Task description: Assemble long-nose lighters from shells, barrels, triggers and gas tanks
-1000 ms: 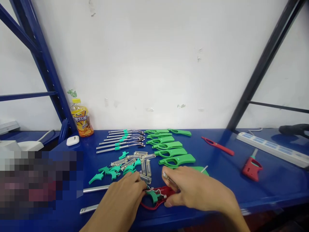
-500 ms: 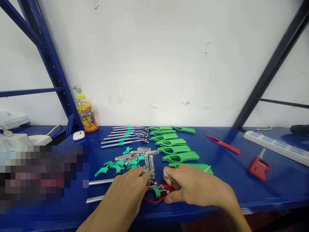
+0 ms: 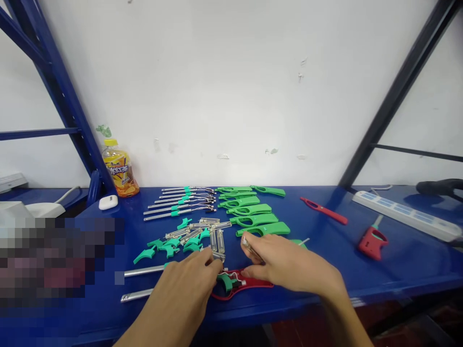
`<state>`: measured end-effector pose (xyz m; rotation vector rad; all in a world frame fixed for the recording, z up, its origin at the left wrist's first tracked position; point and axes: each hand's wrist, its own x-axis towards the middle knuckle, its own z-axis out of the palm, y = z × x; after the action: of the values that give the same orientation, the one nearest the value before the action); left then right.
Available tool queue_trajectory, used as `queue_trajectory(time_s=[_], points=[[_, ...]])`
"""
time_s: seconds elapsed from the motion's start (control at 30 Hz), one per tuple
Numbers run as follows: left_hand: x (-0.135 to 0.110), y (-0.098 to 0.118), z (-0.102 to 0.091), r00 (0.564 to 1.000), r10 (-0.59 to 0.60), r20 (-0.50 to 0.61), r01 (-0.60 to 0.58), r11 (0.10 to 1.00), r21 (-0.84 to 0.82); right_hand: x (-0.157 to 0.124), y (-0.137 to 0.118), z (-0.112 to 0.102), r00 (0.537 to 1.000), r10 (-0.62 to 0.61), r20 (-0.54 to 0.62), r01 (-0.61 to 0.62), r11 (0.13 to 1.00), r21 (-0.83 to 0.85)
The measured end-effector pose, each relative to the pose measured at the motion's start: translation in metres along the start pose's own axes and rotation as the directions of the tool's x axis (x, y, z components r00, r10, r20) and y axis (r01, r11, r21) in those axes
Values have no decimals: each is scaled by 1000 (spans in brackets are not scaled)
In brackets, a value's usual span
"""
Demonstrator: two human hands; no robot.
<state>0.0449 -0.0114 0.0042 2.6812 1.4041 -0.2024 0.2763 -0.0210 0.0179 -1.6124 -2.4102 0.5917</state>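
A red lighter shell with a green trigger and thin wires lies at the front of the blue table. My right hand rests on its right end, thumb pressed on the red shell, fingers pinching a small clear part. My left hand is curled over the shell's left end, fingertips at the wires; what it pinches is hidden. Two metal tubes stick out to the left from under my left hand.
Behind my hands lie rows of green lighter shells, metal tubes with wires, loose green triggers and clear gas tanks. A red shell half, a red lighter, a power strip, an orange drink bottle.
My right thumb slid left along the red shell, leaving its right end uncovered. Both hands stay on the shell; the view shifted a little.
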Motion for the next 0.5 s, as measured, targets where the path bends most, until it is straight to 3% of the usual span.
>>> queue_trajectory(time_s=[0.2, 0.5], points=[[2, 3, 4, 999, 41, -8, -41, 999, 19, 9, -3, 4, 997, -60, -46, 60, 998, -16], [3, 4, 3, 998, 63, -18, -63, 998, 21, 17, -5, 11, 994, -112, -10, 111, 993, -39]])
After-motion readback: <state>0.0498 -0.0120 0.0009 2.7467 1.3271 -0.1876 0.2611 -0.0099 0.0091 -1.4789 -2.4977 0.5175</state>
